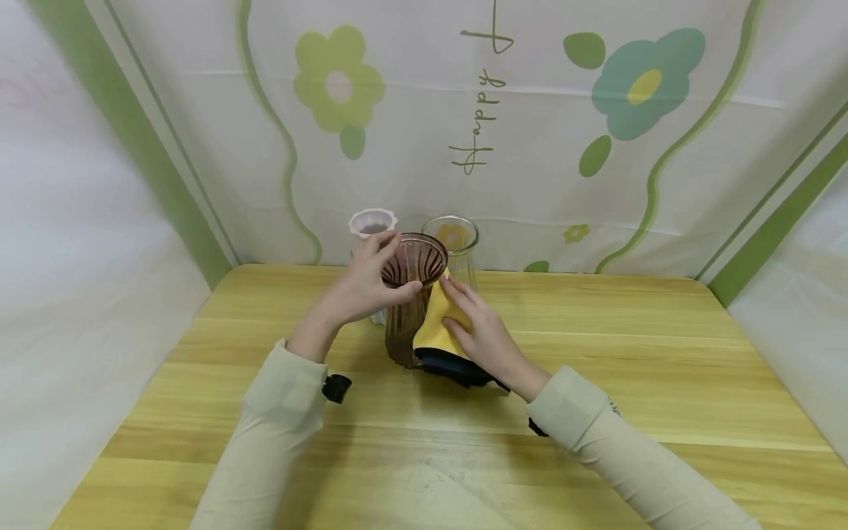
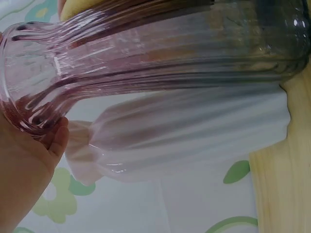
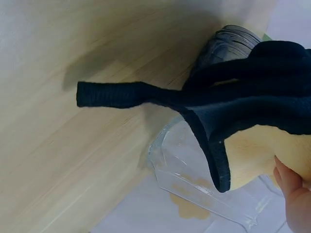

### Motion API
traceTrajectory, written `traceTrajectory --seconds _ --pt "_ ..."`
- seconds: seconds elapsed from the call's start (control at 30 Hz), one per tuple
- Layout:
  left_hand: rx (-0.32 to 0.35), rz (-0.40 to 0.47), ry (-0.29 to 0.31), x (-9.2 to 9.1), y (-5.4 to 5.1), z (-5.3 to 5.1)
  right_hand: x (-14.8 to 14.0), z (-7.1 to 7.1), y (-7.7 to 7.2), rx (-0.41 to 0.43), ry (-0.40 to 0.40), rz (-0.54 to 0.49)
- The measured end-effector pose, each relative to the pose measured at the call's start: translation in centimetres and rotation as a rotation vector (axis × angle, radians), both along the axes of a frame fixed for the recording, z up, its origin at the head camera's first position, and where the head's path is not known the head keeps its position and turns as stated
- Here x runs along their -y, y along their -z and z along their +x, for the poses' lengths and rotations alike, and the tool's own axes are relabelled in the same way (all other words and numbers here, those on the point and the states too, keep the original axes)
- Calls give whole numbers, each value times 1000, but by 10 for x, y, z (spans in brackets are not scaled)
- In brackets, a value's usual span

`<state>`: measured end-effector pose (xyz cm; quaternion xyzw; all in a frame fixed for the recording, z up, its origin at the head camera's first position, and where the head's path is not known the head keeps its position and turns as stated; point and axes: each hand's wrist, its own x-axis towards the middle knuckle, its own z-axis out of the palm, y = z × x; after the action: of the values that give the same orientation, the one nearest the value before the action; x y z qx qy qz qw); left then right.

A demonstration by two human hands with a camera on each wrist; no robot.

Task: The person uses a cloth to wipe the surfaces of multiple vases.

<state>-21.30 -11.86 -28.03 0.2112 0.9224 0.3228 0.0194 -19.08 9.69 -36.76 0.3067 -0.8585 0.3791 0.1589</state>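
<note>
A purple-tinted ribbed glass vase (image 1: 403, 327) stands on the table. At its rim, my left hand (image 1: 361, 285) holds on, thumb on the near side and fingers across the far left. My right hand (image 1: 486, 338) pinches a yellow cloth with black edging (image 1: 433, 320) against the vase's right side, just below the rim. In the right wrist view, the black part of the cloth (image 3: 262, 104) hangs in folds, with one narrow end sticking out. The left wrist view shows the tinted vase (image 2: 146, 58) in front of a white fluted vase (image 2: 194, 128).
Behind the tinted vase, a clear glass vase (image 1: 467, 269) stands on the right, close to the cloth. The white vase's scalloped rim (image 1: 355, 221) shows at the back left. A flower-print curtain (image 1: 411, 147) borders the wooden table (image 1: 629, 353) at the back.
</note>
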Motion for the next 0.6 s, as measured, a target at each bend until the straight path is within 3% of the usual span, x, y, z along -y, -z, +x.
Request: traceTrajectory --seconds 0.27,0.6 --pt "-91 -76 -9 -1 1 1 -5 1 11 40 19 92" --pt "-83 -87 -69 -3 1 4 -15 7 34 192 34 254"
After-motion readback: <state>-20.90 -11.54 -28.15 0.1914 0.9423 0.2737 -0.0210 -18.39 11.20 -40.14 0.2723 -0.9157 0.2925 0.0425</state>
